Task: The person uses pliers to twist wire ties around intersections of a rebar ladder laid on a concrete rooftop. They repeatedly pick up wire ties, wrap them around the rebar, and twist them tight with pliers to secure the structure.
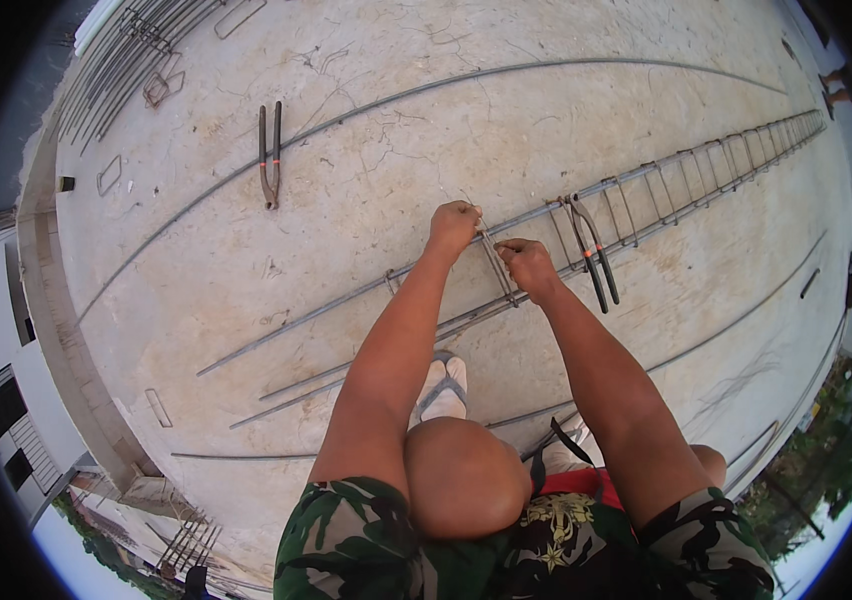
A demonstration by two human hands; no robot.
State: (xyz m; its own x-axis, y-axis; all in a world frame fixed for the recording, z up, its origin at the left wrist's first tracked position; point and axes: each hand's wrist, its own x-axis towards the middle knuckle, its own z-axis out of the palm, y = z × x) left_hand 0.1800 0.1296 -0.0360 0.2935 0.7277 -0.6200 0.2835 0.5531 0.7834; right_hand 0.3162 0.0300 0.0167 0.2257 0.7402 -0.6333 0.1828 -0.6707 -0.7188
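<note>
A long steel rebar cage (686, 160) with square stirrups lies diagonally across the concrete. My left hand (456, 225) is closed in a pinch at its far bar, with a thin tie wire showing at the fingertips. Just right of it, my right hand (526, 268) has its fingers pinched together beside a stirrup (495, 262); whatever is between them is too small to make out. Rebar-tying pincers (591, 250) with black and orange handles rest on the cage, to the right of my right hand. A second pair of pincers (269, 160) lies on the concrete at far left.
A long loose bar (401, 97) curves across the far side. Bundled rods (126, 75) and loose stirrups (109, 175) lie at far left. A low concrete edge (66, 350) runs down the left. My sandalled foot (443, 385) is close to the cage's near bars.
</note>
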